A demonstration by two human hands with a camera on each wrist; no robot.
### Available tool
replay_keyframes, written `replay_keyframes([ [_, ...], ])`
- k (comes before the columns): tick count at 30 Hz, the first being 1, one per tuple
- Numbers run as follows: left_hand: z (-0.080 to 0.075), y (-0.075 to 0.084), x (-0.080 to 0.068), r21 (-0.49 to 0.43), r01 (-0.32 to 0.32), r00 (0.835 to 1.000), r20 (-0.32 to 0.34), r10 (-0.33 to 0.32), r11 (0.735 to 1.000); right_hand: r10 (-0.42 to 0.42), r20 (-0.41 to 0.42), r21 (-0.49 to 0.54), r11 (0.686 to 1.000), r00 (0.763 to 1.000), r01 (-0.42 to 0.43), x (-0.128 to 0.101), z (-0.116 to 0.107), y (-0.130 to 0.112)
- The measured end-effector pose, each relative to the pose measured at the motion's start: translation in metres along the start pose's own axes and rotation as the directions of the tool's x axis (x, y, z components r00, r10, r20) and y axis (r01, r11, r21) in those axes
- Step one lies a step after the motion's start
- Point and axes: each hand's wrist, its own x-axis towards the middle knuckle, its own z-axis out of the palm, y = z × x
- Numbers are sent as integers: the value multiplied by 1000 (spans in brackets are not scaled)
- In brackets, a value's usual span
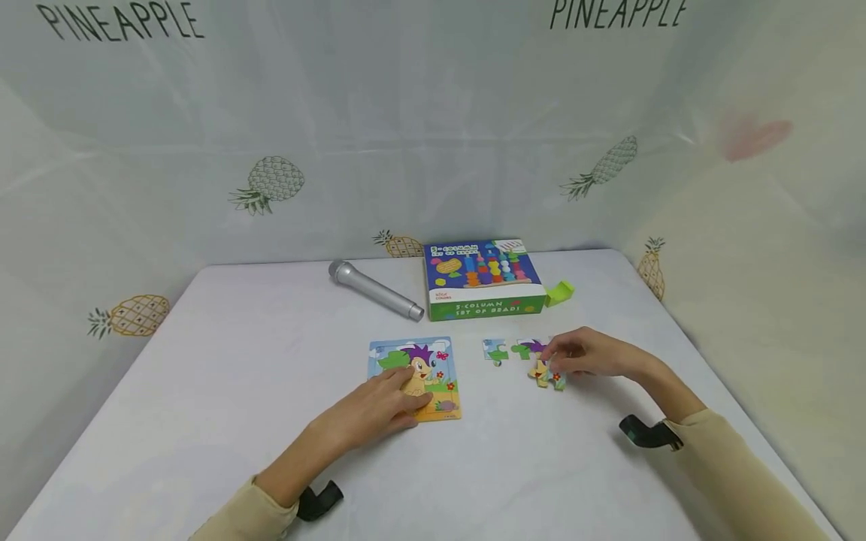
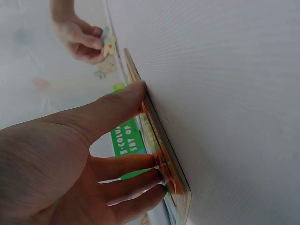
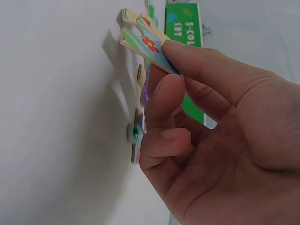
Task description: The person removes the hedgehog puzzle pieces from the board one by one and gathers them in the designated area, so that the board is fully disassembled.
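A square hedgehog puzzle board [image 1: 422, 372] lies on the white table [image 1: 223, 376]. My left hand [image 1: 382, 406] rests flat on it, its straight fingers [image 2: 119, 105] pressing the board's edge [image 2: 159, 140]. To the right lie loose puzzle pieces [image 1: 524, 352]. My right hand [image 1: 588, 357] pinches a piece with a red flower [image 3: 147, 43] between thumb and forefinger, lifted slightly off the table. Other loose pieces [image 3: 137, 133] lie beneath that hand.
A green and blue bead-set box [image 1: 483, 279] stands behind the puzzle, with its open green flap [image 1: 560, 293] at the right. A silver microphone [image 1: 375, 291] lies at its left. Pineapple-print curtains [image 1: 271, 180] close the table in on three sides.
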Motion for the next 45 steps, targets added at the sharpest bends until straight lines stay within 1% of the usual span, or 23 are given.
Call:
replay_keyframes([
  [2,0,0,0,4,-4,1000,-4,4,1000,-2,-2,4,1000,1000,2,-5,-2,5],
  [5,1,2,2,7,-27,1000,-12,27,1000,8,-4,11,1000,1000,-8,-13,-5,12],
  [8,1,2,4,11,-32,999,-6,32,999,10,-10,19,1000,1000,-9,-19,-7,17],
  [13,1,1,2,23,-8,1000,-3,9,1000,-36,-13,20,999,999,36,-19,-10,21],
  [23,2,0,1,17,-8,1000,-17,8,1000,-51,-9,39,998,999,51,-18,-14,29],
  [29,2,0,0,10,-7,1000,-14,7,1000,-8,-46,18,1000,999,9,-19,-13,32],
  [36,1,1,0,-4,1,1000,-6,-1,1000,-37,-110,-59,998,993,30,-18,-11,33],
  [40,0,1,0,-8,0,1000,-7,0,1000,-41,-128,-64,997,991,33,-18,-10,31],
  [45,0,1,-1,-11,-1,1000,-10,0,1000,-24,-176,-67,998,984,12,-18,-9,28],
])
